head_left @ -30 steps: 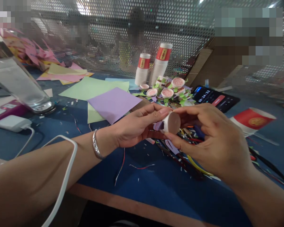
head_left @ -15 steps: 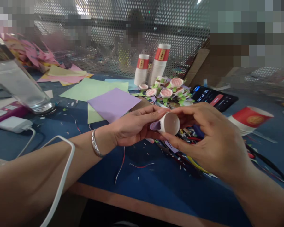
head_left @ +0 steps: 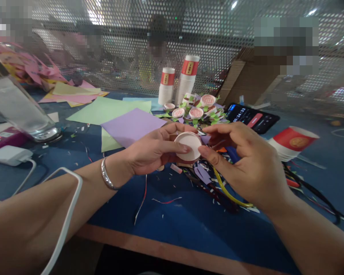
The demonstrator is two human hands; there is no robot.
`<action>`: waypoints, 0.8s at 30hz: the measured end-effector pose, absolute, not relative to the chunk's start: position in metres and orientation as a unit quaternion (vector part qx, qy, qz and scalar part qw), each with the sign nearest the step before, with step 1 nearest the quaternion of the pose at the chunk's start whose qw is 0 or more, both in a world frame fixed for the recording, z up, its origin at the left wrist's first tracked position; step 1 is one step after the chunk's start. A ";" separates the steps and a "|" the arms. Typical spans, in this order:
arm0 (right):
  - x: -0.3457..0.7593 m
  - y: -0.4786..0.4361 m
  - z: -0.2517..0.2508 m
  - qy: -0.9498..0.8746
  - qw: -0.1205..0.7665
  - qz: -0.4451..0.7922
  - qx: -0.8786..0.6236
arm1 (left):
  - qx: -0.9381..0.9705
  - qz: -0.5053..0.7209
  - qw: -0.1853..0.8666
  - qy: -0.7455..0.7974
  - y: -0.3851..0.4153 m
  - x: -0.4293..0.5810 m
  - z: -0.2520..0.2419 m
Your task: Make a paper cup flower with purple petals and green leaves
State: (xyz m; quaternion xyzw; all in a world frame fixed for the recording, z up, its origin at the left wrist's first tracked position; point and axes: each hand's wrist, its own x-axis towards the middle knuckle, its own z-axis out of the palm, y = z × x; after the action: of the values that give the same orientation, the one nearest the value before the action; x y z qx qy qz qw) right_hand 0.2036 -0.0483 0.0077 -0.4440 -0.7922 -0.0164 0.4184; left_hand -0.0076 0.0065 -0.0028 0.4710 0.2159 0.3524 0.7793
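A small white paper cup bottom (head_left: 192, 142) with a raised rim is held above the desk, its hollow side facing me. My left hand (head_left: 157, 151), with a silver bangle at its wrist, is closed on it, the thumb lying inside the rim. My right hand (head_left: 243, 160) has its thumb against the right side of the rim; its fingers curl behind, partly hidden. Beyond the hands lies a pile of similar cup bottoms (head_left: 196, 113) with red print and green paper bits. A purple paper sheet (head_left: 134, 128) lies left of it.
Two stacks of red-and-white paper cups (head_left: 166, 86) stand at the back. A phone (head_left: 250, 117) showing a timer and a tilted cup stack (head_left: 295, 141) are at right. A glass of water (head_left: 23, 107), a white cable (head_left: 71, 214) and a tangle of wires (head_left: 223, 191) lie around.
The cup bottom has turned so its hollow faces me more squarely, and has shifted left. The left thumb has moved inside it. The purple piece at its side no longer shows.
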 end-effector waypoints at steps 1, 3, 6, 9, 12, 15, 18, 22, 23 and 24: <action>0.203 -0.049 0.008 -0.787 0.423 0.000 -0.448 | 0.474 0.355 0.774 0.223 0.006 -0.007 -0.002; 0.202 -0.050 0.008 -0.780 0.433 0.012 -0.452 | 0.482 0.356 0.765 0.235 0.005 -0.007 0.000; 0.201 -0.052 0.008 -0.771 0.445 0.004 -0.455 | 0.504 0.355 0.751 0.238 0.003 -0.006 0.001; 0.200 -0.053 0.008 -0.768 0.457 0.027 -0.449 | 0.526 0.357 0.734 0.239 0.002 -0.006 0.000; 0.200 -0.054 0.007 -0.766 0.467 0.050 -0.439 | 0.534 0.359 0.725 0.245 0.002 -0.006 -0.001; 0.200 -0.054 0.007 -0.766 0.470 0.051 -0.436 | 0.533 0.366 0.723 0.245 0.002 -0.006 0.000; 0.199 -0.054 0.008 -0.766 0.471 0.050 -0.436 | 0.534 0.366 0.725 0.235 0.001 -0.006 0.000; 0.199 -0.054 0.009 -0.764 0.468 0.054 -0.440 | 0.530 0.367 0.729 0.230 0.001 -0.005 -0.001; 0.199 -0.054 0.009 -0.765 0.467 0.051 -0.441 | 0.532 0.368 0.728 0.229 0.001 -0.005 -0.002; 0.199 -0.054 0.009 -0.766 0.467 0.047 -0.440 | 0.534 0.368 0.726 0.228 0.001 -0.005 -0.002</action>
State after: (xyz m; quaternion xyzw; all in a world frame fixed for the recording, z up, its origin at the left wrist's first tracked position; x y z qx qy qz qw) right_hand 0.1992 -0.0540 0.0092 -0.4398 -0.7656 0.0465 0.4672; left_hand -0.0047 0.0010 -0.0020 0.5343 0.2276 0.3683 0.7260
